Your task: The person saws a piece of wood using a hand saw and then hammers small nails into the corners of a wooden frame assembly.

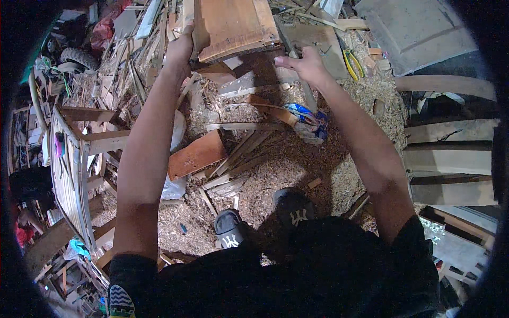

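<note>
Left hand (181, 49) clamps left edge of worn brown wooden panel (233, 25), grain rough, stepped moulded rim, held up top centre. Right hand (305, 64) loose, fingers spread, empty, just right of panel. Below: sawdust floor (275, 180), splintered offcuts, flat reddish board (196, 155), crumpled blue wrapper (307, 119), yellow-handled pliers (352, 62).

A cluttered woodworking shop.
Sawdust (275, 180) and shavings cover the floor, offcuts (233, 159) and planks (450, 159) lie everywhere, a half-built wooden frame (74, 175) stands left, yellow-handled pliers (352, 63) rest among scraps.
</note>
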A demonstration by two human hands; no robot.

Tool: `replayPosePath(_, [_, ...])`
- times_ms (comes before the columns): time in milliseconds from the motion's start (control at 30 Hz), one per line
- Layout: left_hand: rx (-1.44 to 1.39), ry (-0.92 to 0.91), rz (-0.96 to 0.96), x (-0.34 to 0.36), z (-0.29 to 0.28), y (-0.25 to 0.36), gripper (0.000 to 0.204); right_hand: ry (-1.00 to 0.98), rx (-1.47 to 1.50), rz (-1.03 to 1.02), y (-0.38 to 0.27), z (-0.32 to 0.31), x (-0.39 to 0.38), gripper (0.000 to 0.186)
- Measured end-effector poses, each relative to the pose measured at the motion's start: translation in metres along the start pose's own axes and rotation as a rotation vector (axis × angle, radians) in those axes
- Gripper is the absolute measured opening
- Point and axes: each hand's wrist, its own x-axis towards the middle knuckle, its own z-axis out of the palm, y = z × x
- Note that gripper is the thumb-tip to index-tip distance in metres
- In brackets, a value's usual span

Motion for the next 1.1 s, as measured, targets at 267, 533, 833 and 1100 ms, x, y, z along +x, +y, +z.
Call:
replayPosePath(267, [0.067, 0.074, 0.034, -0.010, 0.006, 0.007, 0.075, -0.006, -0.209, 0.099, -0.024, -0.008, -0.015, 0.050])
replayPosePath(533, [0.216, 0.097, 0.031, -0.015, 0.010, 0.008, 0.068, 0.200, -0.264, -0.057, -0.070, -0.019, -0.104, 0.036])
replayPosePath(833, [0.174, 0.049, 0.165, -0.016, 0.005, 0.004, 0.061, 0.055, -0.514, -0.289, -0.152, -0.032, -0.143, 0.050])
replayPosePath(1100, [0.072, 0.067, 0.171, -0.027, 0.012, 0.008, 0.067, 0.022, -0.561, -0.317, -0.147, -0.027, -0.137, 0.056])
